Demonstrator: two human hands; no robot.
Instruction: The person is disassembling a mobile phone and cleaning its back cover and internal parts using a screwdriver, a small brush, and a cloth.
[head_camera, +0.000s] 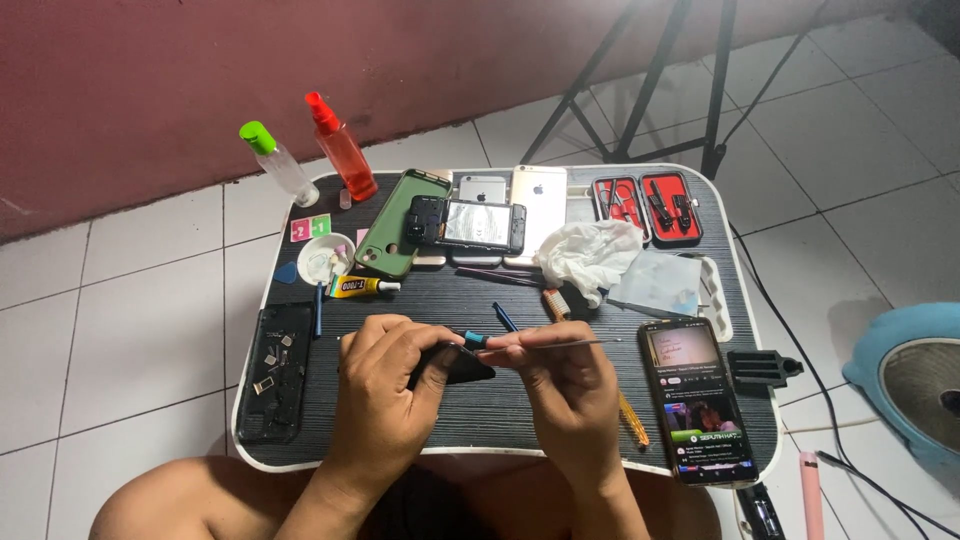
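Thin metal tool (545, 343) lies level, long axis left-right, tip pointing right. Right hand (565, 385) pinches shaft near teal collar; left hand (385, 375) curls around small black part (455, 365), fingertips meeting the right's. Hands touching, centred over dark lap tray (500, 295); what tool enters is possibly hidden. Lit phone (700, 400) just right. White tile floor (140, 330), red wall (200, 60).

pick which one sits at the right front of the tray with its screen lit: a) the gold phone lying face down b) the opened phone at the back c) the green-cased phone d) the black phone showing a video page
d: the black phone lies at the tray's right front with its screen lit, while the green-cased phone and the gold phone lie face down at the back.
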